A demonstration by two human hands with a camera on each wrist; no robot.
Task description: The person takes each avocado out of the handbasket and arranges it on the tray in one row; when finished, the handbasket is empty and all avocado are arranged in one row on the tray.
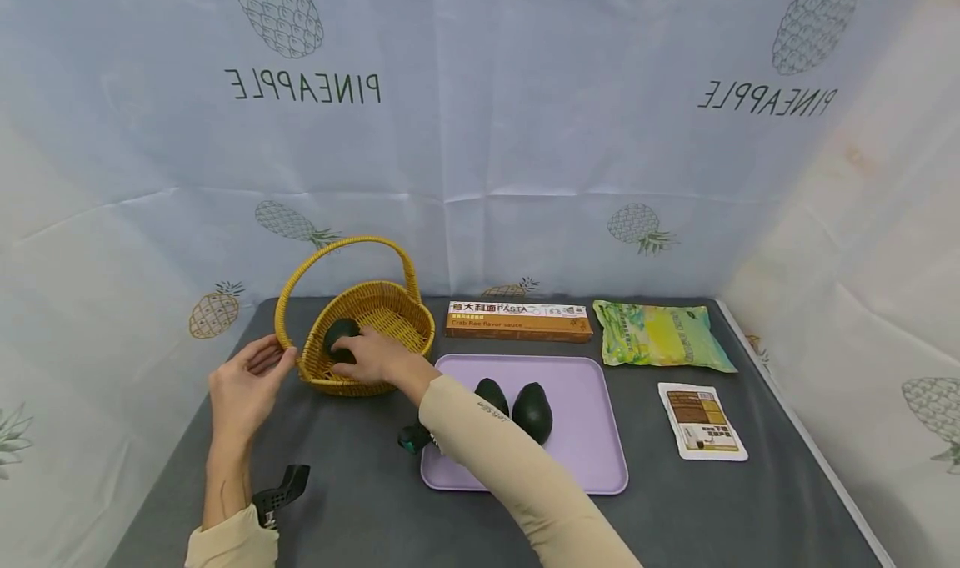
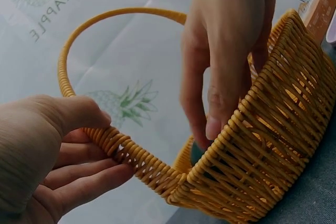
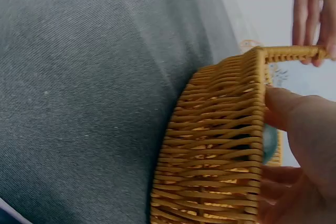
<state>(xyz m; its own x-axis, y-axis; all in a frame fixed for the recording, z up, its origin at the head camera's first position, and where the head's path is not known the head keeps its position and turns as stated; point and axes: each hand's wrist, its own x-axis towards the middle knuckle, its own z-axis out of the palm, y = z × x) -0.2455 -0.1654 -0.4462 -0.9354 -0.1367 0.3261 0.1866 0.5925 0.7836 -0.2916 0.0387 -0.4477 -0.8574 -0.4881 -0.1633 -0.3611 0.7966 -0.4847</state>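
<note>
A yellow wicker basket [image 1: 360, 389] stands at the back left of the table, its arched handle [image 1: 346, 242] upright. With thumb and fingers, my left hand [image 1: 246, 389] grips the lower left end of that handle. Reaching down inside the rim, my right hand [image 1: 378, 358] has its fingers and thumb around a dark green avocado [image 1: 342, 334]. In the right wrist view, part of the avocado [image 3: 269, 142] shows between thumb and fingers, behind the woven wall. Two more avocados, one [image 1: 532, 413] fully visible and another [image 1: 491, 394] partly behind my right sleeve, lie on a lilac tray [image 1: 588, 468].
A pasta box [image 1: 519, 322] lies behind the tray. Right of it are a green-yellow bag [image 1: 660, 334] and, closer, a white and brown packet [image 1: 702, 422]. A dark green object [image 1: 413, 437] shows at the tray's left edge. A pineapple-print curtain [image 1: 480, 151] hangs behind the table.
</note>
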